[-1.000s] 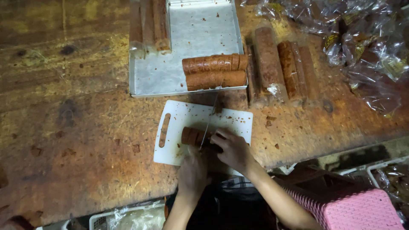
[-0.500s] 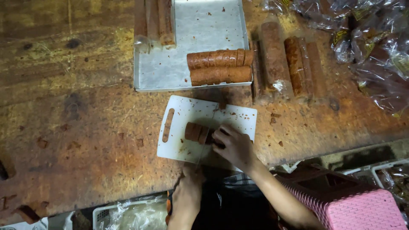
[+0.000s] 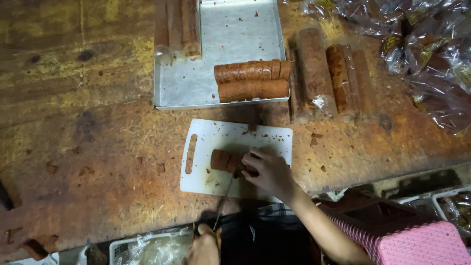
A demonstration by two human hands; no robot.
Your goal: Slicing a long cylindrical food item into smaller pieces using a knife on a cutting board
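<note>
A short brown roll (image 3: 223, 160), partly sliced, lies on a white cutting board (image 3: 216, 137) near the table's front edge. My right hand (image 3: 267, 169) presses down on the roll's right end. My left hand (image 3: 203, 245), low at the table edge, grips the handle of a thin knife (image 3: 224, 198). The blade points up toward the roll, with its tip close to my right fingers. Crumbs are scattered over the board.
A metal tray (image 3: 186, 83) behind the board holds two long brown rolls (image 3: 252, 81) and wrapped ones at its top left. More wrapped rolls (image 3: 326, 73) lie to the tray's right, beside crumpled clear plastic wrappers (image 3: 427, 54). A pink basket (image 3: 417, 243) stands at bottom right.
My left hand has drawn back from the board to the table edge, taking the knife with it. My right hand stays on the roll.
</note>
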